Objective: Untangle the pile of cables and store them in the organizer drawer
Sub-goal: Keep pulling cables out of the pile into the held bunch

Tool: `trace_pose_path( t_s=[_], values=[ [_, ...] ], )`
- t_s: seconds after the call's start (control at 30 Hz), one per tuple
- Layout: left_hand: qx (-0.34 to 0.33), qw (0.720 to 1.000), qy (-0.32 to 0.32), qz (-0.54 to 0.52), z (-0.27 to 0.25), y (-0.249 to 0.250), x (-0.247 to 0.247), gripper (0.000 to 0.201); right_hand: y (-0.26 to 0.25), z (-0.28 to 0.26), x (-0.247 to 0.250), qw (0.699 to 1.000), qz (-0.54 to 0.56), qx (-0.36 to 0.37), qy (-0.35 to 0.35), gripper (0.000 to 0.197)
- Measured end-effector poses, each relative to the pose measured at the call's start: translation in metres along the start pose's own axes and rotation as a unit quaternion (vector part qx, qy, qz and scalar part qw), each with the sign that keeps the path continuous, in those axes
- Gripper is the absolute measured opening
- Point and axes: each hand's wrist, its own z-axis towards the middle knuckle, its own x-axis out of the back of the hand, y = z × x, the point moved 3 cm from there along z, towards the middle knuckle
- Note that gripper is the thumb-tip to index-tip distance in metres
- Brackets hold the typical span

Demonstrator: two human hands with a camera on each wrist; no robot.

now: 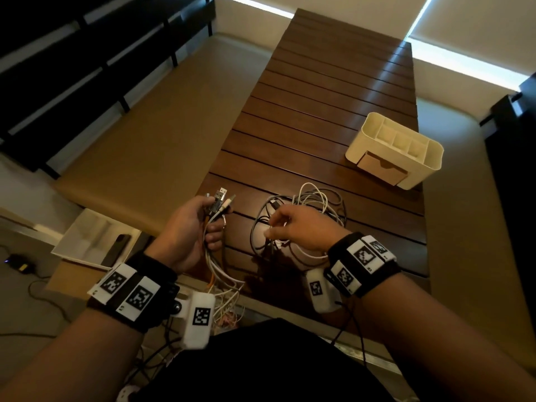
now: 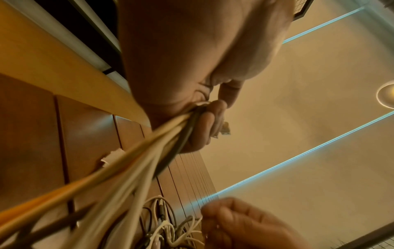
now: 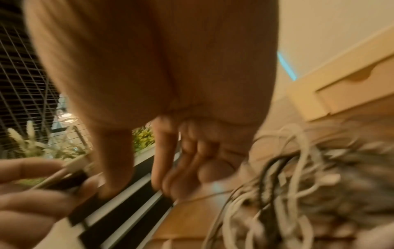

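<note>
Dark slatted table (image 1: 333, 117) under me, my left hand (image 1: 188, 227) grips a bundle of plug ends (image 1: 220, 203), cords trailing toward me, right hand (image 1: 295, 227) pinching a strand over the tangle (image 1: 313, 204), closed drawer (image 1: 383, 168) far right

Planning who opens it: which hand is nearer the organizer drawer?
Right. The right hand is over the cable pile, just short of the organizer drawer; the left hand is farther, gripping plugs.

A long table (image 1: 333, 105) of dark brown wooden slats runs away from the person. On its right side stands a cream desk organizer (image 1: 396, 149), its top split into open compartments and 1 tan drawer (image 1: 383, 167) shut in its front. Nearer, a tangled pile of white, grey and black cables (image 1: 304, 216) lies on the slats.
</note>
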Motion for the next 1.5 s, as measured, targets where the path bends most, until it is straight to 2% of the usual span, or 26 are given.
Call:
trace_pose_path(
  t_s=[0.07, 0.2, 0.27, 0.37, 0.47, 0.6, 0.77, 0.9, 1.03, 1.1, 1.23, 1.37, 1.5],
  values=[
    [-0.002, 1.0, 0.007, -0.004, -0.002, -0.001, 0.005, 0.041, -0.014, 0.014, -0.011, 0.998, 0.028, 0.027, 0.042, 0.018],
    [0.001, 0.999, 0.028, -0.015, -0.004, -0.003, 0.017, 0.037, -0.03, 0.048, -0.043, 0.997, 0.018, 0.028, 0.065, 0.011],
    [0.001, 0.999, 0.04, -0.013, -0.005, -0.005, 0.022, 0.039, -0.032, 0.065, -0.057, 0.999, 0.008, -0.002, 0.048, 0.017],
    [0.004, 0.998, 0.056, -0.015, -0.006, -0.009, 0.032, 0.04, -0.03, 0.088, -0.073, 0.996, -0.074, -0.052, -0.019, 0.038],
    [0.011, 0.998, 0.059, -0.018, -0.004, -0.012, 0.041, 0.038, -0.031, 0.104, -0.076, 0.989, -0.121, -0.086, -0.022, 0.05],
    [0.016, 0.998, 0.06, -0.014, 0.0, -0.011, 0.047, 0.038, -0.04, 0.111, -0.072, 0.981, -0.173, -0.09, 0.015, 0.039],
    [0.016, 0.998, 0.064, 0.004, 0.006, -0.005, 0.044, 0.038, -0.04, 0.116, -0.079, 0.98, -0.185, -0.055, 0.047, 0.03],
    [0.014, 0.998, 0.069, 0.002, 0.008, -0.001, 0.039, 0.025, -0.036, 0.11, -0.07, 0.991, -0.081, -0.059, 0.09, 0.019],
    [-0.03, 0.997, 0.069, 0.02, 0.007, 0.008, 0.021, 0.021, -0.032, 0.092, -0.05, 0.987, 0.067, -0.028, 0.142, 0.015],
    [-0.042, 0.997, 0.064, 0.031, 0.01, 0.012, 0.011, 0.02, -0.033, 0.078, -0.035, 0.973, 0.153, -0.019, 0.169, 0.015],
    [-0.069, 0.993, 0.063, 0.075, 0.018, 0.022, -0.013, 0.024, -0.043, 0.039, -0.002, 0.927, 0.306, 0.028, 0.213, 0.015],
    [-0.106, 0.984, 0.059, 0.131, 0.014, 0.03, -0.045, 0.028, -0.049, 0.003, 0.023, 0.898, 0.354, 0.085, 0.245, 0.012],
    [-0.135, 0.978, 0.074, 0.141, 0.01, 0.031, -0.068, 0.027, -0.049, -0.02, 0.028, 0.901, 0.345, 0.113, 0.236, 0.015]
  ],
)
